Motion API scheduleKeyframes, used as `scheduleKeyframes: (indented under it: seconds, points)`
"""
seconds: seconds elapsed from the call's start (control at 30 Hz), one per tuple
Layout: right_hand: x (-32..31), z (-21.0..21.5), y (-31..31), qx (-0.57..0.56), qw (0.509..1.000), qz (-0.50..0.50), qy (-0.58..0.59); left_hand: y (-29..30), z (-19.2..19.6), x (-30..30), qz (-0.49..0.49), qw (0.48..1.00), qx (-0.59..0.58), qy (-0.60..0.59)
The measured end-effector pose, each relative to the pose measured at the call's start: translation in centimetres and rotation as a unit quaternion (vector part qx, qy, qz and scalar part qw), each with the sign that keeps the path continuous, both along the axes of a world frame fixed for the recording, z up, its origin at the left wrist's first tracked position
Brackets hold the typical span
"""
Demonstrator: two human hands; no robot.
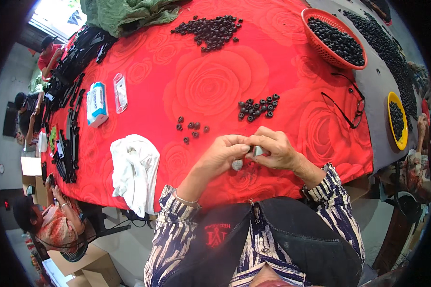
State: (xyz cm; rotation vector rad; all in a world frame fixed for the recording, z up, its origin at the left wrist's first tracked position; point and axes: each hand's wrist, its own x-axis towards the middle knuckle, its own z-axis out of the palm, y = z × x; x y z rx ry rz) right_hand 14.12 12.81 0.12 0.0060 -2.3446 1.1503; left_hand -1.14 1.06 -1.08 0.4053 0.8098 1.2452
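Note:
My left hand (229, 152) and my right hand (274, 149) meet above the near part of the red tablecloth. The left fingers pinch a small black piece, mostly hidden between the fingertips. A short silver-grey piece (258, 151), its kind unclear, shows in the grip of my right hand. Below the left fingertips is a pale grey patch (237, 165); I cannot tell whether it is a fingertip cover or a separate thing. Just beyond my hands lies a small group of black round pieces with holes (256, 108). A few more black pieces (190, 126) lie scattered to its left.
A larger heap of black pieces (210, 31) lies farther off. At right are a red basket (307, 28), eyeglasses (354, 117) and a yellow bowl (405, 136). At left are a white cloth (136, 172), a tissue pack (97, 105), a clear case (120, 93) and black strips (72, 129). Other people sit around.

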Motion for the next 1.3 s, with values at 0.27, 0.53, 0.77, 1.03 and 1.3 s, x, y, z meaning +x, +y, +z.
scheduleKeyframes:
  seconds: [0.27,0.53,0.77,1.03,1.3]
  points:
    - [-0.1,-0.6,0.4,0.133,0.986,-0.085,0.053,0.4,-0.4,0.2,0.024,0.999,0.017,0.018]
    - [0.1,-0.4,0.4,-0.015,1.000,0.000,0.014,-0.1,-0.2,-0.1,-0.027,0.999,0.023,-0.036]
    - [0.5,-0.3,0.1,-0.025,0.999,-0.031,-0.005,0.2,-1.2,0.1,0.000,0.999,0.014,-0.053]
    - [0.3,-0.4,0.0,0.080,0.991,-0.060,0.093,0.0,-1.1,-0.6,-0.020,0.997,0.038,-0.066]
    - [0.4,0.3,0.2,-0.032,0.998,-0.015,0.043,-0.1,-0.5,0.1,-0.036,0.997,0.066,-0.014]
